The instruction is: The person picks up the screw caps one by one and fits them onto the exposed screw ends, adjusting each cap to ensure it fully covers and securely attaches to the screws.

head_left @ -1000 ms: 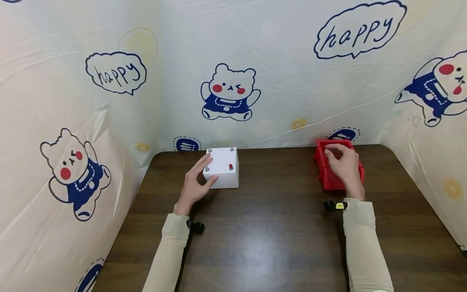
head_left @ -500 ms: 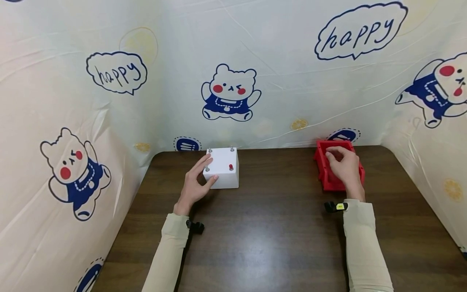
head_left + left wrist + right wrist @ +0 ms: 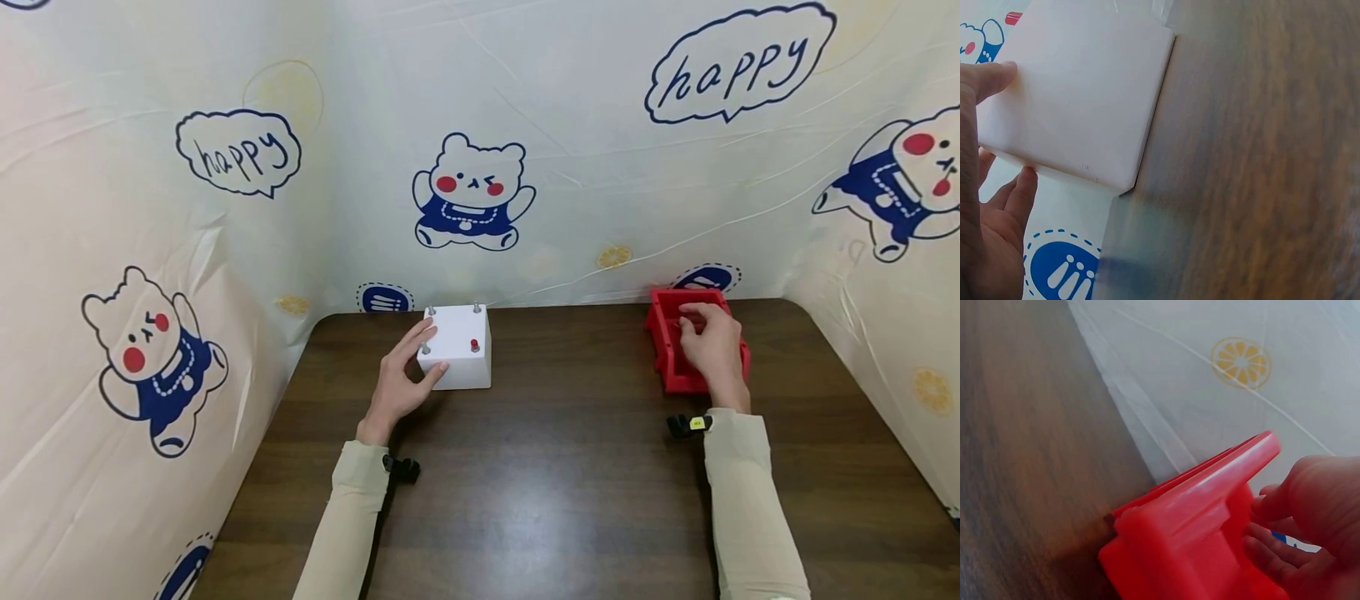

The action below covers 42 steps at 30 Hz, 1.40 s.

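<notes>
A white box (image 3: 454,343) stands at the back of the table, with metal posts and one red-topped post on its upper face. My left hand (image 3: 397,379) holds it from the left, the thumb (image 3: 997,78) on the near face and the other fingers along the left side and top edge. On the right, my right hand (image 3: 712,346) reaches into a red bin (image 3: 663,342). In the right wrist view the thumb and fingertips (image 3: 1257,547) are bent and apart inside the red wall, and I see nothing between them. The bin's contents are mostly hidden.
The dark wooden table (image 3: 525,467) carries the box and the bin near its back edge. Behind and at both sides hangs a printed cloth (image 3: 480,100) with bears and speech bubbles.
In the bin, my right thumb and forefinger have shifted slightly to the right and nearer. My left hand and the white box stay where they were.
</notes>
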Each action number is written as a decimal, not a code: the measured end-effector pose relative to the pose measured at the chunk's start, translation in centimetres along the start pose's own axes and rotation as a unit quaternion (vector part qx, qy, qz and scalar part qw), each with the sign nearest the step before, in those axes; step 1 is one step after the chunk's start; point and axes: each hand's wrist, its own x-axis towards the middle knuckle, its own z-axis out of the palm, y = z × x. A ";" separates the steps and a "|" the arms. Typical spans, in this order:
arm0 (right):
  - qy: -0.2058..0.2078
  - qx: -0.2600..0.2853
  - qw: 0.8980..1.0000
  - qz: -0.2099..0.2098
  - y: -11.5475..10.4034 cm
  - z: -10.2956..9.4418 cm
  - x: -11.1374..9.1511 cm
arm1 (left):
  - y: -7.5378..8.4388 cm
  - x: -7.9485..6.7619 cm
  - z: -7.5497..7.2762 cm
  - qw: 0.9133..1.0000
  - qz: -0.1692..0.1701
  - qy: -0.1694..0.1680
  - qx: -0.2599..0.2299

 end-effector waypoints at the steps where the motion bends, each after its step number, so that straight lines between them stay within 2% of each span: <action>1: 0.001 -0.003 1.000 -0.002 0.1 0.1 0.1 | 0.0 0.0 0.0 1.000 -0.001 -0.001 0.002; 11: -0.012 -0.028 0.999 -0.018 0.7 0.5 0.8 | 0.1 0.3 -0.1 1.000 0.002 -0.002 0.015; 19: -0.050 -0.043 0.998 0.009 1.5 0.8 0.9 | 0.1 -0.2 0.0 1.000 -0.010 -0.008 0.013; 27: -0.059 -0.068 0.996 -0.015 2.2 1.4 1.3 | 0.0 -0.5 0.2 1.000 -0.020 -0.005 0.005; 30: -0.065 -0.075 0.995 -0.021 2.3 1.5 1.6 | 0.7 -0.5 0.2 1.000 -0.020 -0.005 -0.001; 36: -0.082 -0.091 0.992 -0.025 2.5 1.7 2.1 | 3.1 -0.4 -0.2 1.000 -0.011 -0.005 -0.006; 42: -0.109 -0.100 0.989 -0.005 2.5 1.7 2.6 | 3.5 -0.1 -0.4 1.000 -0.009 -0.007 -0.005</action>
